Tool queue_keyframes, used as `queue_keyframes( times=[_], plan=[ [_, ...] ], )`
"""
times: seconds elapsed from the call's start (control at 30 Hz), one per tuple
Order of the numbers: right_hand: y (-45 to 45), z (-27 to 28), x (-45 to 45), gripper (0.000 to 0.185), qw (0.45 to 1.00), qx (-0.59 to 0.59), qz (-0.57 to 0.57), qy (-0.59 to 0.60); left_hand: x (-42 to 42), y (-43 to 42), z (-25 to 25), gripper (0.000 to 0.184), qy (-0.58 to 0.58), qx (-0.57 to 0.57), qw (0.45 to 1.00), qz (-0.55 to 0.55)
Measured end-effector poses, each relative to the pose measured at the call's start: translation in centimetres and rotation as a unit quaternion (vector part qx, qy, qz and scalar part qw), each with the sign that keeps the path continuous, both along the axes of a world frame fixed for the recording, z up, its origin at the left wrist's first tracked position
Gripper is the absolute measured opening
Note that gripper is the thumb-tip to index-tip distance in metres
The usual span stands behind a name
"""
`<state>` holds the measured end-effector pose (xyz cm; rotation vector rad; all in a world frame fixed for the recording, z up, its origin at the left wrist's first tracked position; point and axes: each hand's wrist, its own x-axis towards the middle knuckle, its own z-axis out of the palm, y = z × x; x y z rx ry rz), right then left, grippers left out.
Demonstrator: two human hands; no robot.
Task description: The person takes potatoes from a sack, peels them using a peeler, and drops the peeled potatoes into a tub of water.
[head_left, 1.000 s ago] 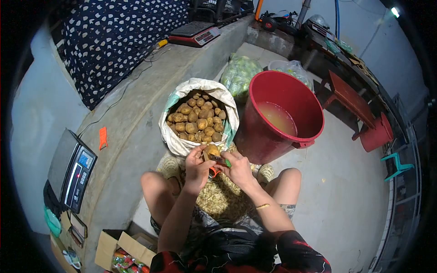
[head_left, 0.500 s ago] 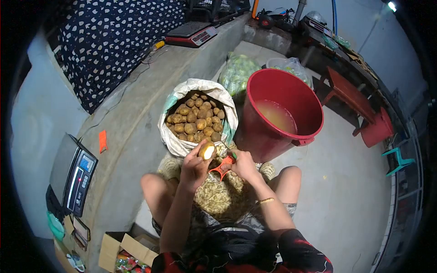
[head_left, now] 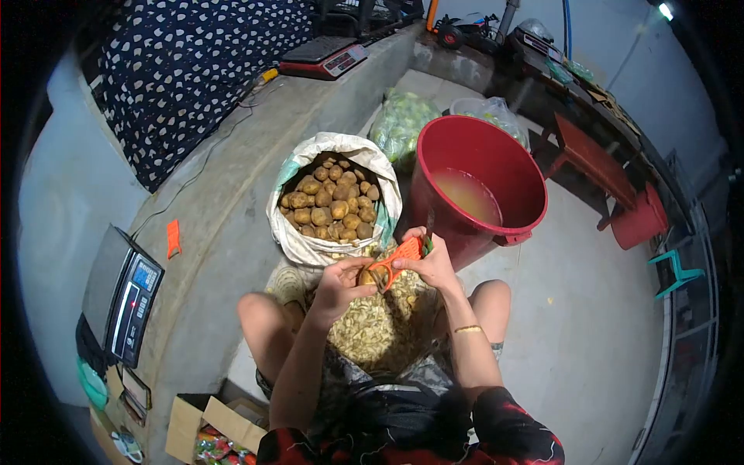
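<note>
My left hand (head_left: 339,288) is closed around a potato (head_left: 367,277), low in front of the open sack. My right hand (head_left: 435,265) grips an orange peeler (head_left: 397,262), whose head lies against the potato. A knife (head_left: 429,226) with a green part at its handle also sticks up from my right hand. Below both hands is a heap of pale peelings (head_left: 368,333) between my legs. Just beyond them stands a white sack (head_left: 291,240) full of unpeeled potatoes (head_left: 329,198).
A large red bucket (head_left: 434,225) with cloudy liquid stands right of the sack, plastic bags (head_left: 404,124) behind it. On the left ledge are a digital scale (head_left: 136,298) and another orange peeler (head_left: 173,239). A cardboard box (head_left: 186,426) sits at lower left.
The knife has swung away from the potato and now points up in my right hand. The orange peeler has come up against the potato, which my left hand has lowered slightly.
</note>
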<state>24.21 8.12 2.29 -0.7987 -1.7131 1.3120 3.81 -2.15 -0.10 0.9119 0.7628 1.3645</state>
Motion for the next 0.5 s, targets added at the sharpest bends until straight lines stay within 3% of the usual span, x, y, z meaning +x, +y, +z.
queue_keyframes(
  times=[0.4,0.47,0.5],
  plan=[
    [-0.2,1.8,0.5,0.044,0.999,0.024,0.004,-0.047,-0.2,-0.8,1.4,0.051,0.05,-0.044,0.997,-0.032],
    [0.9,1.2,1.0,0.042,0.996,0.063,-0.018,-0.053,-0.2,-0.9,0.8,0.051,0.064,-0.034,0.996,-0.043],
    [2.2,-0.1,1.3,0.041,0.996,0.025,-0.079,-0.029,-0.2,-0.9,-0.1,0.051,0.014,-0.023,0.998,-0.057]
  ],
)
